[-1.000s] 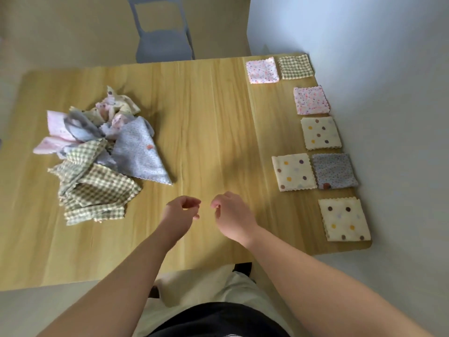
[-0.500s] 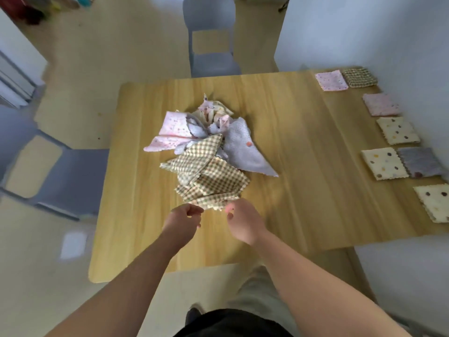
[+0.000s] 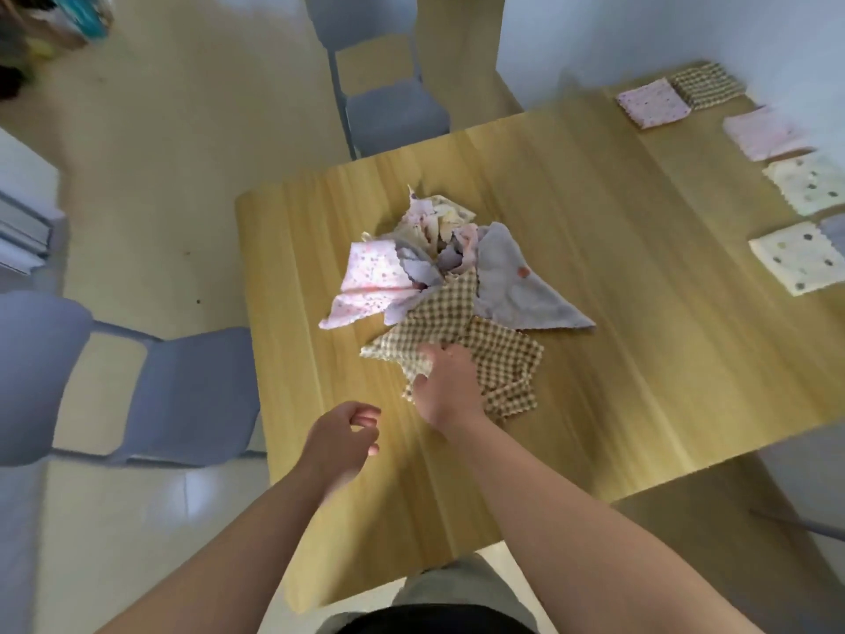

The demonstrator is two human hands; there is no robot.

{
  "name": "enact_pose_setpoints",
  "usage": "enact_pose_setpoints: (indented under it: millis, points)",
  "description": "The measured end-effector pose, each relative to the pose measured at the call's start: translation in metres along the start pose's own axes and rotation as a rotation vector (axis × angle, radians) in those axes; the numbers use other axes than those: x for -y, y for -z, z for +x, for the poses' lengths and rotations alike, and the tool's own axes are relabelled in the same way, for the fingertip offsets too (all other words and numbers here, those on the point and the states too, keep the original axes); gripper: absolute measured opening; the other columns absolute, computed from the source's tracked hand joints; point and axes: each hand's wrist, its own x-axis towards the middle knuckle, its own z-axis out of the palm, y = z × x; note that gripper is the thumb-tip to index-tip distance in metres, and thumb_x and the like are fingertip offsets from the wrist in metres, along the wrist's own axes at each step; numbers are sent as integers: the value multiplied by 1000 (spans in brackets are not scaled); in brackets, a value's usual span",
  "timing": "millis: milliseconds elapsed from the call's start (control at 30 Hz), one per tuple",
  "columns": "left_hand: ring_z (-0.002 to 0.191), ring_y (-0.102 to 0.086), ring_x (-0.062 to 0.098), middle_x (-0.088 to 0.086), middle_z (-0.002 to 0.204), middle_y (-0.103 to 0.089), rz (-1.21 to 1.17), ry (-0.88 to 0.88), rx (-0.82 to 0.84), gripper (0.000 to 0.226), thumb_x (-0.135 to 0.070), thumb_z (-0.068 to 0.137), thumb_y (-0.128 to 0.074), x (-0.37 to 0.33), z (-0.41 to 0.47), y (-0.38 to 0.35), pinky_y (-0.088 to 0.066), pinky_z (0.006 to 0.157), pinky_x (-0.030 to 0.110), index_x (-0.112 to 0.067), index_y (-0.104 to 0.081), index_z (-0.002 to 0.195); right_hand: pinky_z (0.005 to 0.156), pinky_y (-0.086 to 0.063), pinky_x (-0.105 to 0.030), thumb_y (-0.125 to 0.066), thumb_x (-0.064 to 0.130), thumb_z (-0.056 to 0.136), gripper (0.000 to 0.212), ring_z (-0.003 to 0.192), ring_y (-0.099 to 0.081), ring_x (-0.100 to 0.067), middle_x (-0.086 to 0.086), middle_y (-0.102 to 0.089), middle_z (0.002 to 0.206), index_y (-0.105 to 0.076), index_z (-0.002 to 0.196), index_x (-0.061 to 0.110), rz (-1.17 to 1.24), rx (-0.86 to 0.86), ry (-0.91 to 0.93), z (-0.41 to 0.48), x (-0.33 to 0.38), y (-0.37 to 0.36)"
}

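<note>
Your right hand (image 3: 446, 386) lies on the brown-and-cream gingham cloth (image 3: 498, 354), fingertips bent down into the fabric near its left corner. Motion blur hides whether they have pinched it, so I cannot tell if the hold is made. Your left hand (image 3: 343, 439) hovers over bare desk (image 3: 594, 404) just short of the cloth, fingers loosely curled round nothing, a little apart from the right.

The gingham cloth sits at the near side of the crumpled pile (image 3: 434, 263), spread partly flat on the desk. Its far part runs up between a grey cloth (image 3: 516, 290) and a pink speckled cloth (image 3: 370, 281).

Expect it to be light, thin and wholly limp. It will hold no shape, will drape from whatever point you lift, and may drag its neighbours along (the grey one lies right against it). Nothing here looks fragile, and fabric of this sort should not slip once pinched. Take a corner or the zigzag-cut edge between thumb and forefinger, then give the free left hand a second corner so the cloth hangs open rather than bunched.

To look at, it has small even checks, tan on cream, with pinked edges, and it is creased into several layers; more than one checked piece may lie there. Folded squares (image 3: 795, 263) line the desk's right edge, well apart from the pile.
</note>
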Motion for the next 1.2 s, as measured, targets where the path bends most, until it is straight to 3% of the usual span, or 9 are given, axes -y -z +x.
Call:
enact_pose_setpoints:
  millis: [233, 367, 467, 600, 667, 767, 900, 1067, 1200]
  points:
    - [86, -72, 19, -3, 109, -65, -14, -6, 3, 25, -6, 97, -51, 7, 49, 49, -56, 81, 45, -23, -66, 108, 119, -26, -44, -46, 28, 101, 50, 141, -30, -31, -8, -32, 156, -43, 150, 16, -78, -127, -205, 6, 17, -18]
    - [93, -68, 20, -3, 107, -68, 57, -62, 134, 27, -5, 91, -59, 4, 87, 56, -57, 83, 42, -27, -66, 104, 118, -27, -40, -49, 22, 100, 45, 137, -39, -31, -8, -47, 149, -54, 143, 10, -37, -242, -250, 9, 25, -29]
    - [92, -63, 11, -6, 114, -65, 244, -309, 215, 30, -12, 89, -67, 9, 118, 61, -56, 84, 36, -29, -62, 114, 111, -37, -37, -57, 12, 96, 38, 124, -54, -29, -7, -63, 132, -66, 132, 10, -8, -454, -213, 5, 42, -44]
    - [107, -58, 20, 0, 126, -52, 389, -583, 309, 60, -28, 82, -81, 5, 148, 68, -51, 96, 40, -19, -52, 133, 93, -47, -22, -65, -1, 85, 37, 102, -63, -19, -4, -66, 114, -70, 122, 6, 73, -719, -152, -9, 88, -56]
    - [109, -55, 18, -1, 126, -50, 366, -633, 327, 67, -41, 80, -83, -4, 152, 79, -51, 94, 37, -19, -51, 134, 86, -49, -14, -68, -2, 83, 43, 93, -64, -12, 2, -59, 112, -67, 125, 7, 155, -759, -157, -19, 116, -62]
    - [111, -56, 18, -2, 120, -58, 390, -790, 386, 52, -36, 86, -77, -20, 149, 88, -47, 94, 31, -15, -58, 130, 79, -46, -9, -68, -2, 84, 43, 85, -63, -4, 7, -55, 113, -66, 124, 12, 202, -860, -200, -35, 143, -66]
    - [96, -65, 20, 1, 105, -66, 454, -991, 418, 28, -30, 98, -63, -27, 136, 108, -49, 82, 32, -9, -67, 117, 77, -48, -14, -68, 5, 87, 30, 81, -62, -5, 9, -57, 109, -70, 115, 15, 153, -977, -265, -59, 168, -73]
    - [95, -66, 19, 3, 103, -70, 471, -1112, 465, 26, -31, 100, -60, -24, 126, 134, -50, 77, 35, -9, -68, 109, 70, -46, -10, -68, 9, 90, 13, 74, -61, -7, 3, -63, 101, -74, 101, 13, 56, -1103, -302, -94, 184, -88]
    - [69, -58, 4, -6, 81, -64, 438, -1194, 484, 15, -31, 102, -57, -28, 113, 156, -41, 58, 16, -17, -61, 101, 69, -50, -23, -65, 12, 93, 10, 75, -61, -12, 1, -61, 105, -74, 97, 13, 40, -1195, -356, -115, 196, -104]
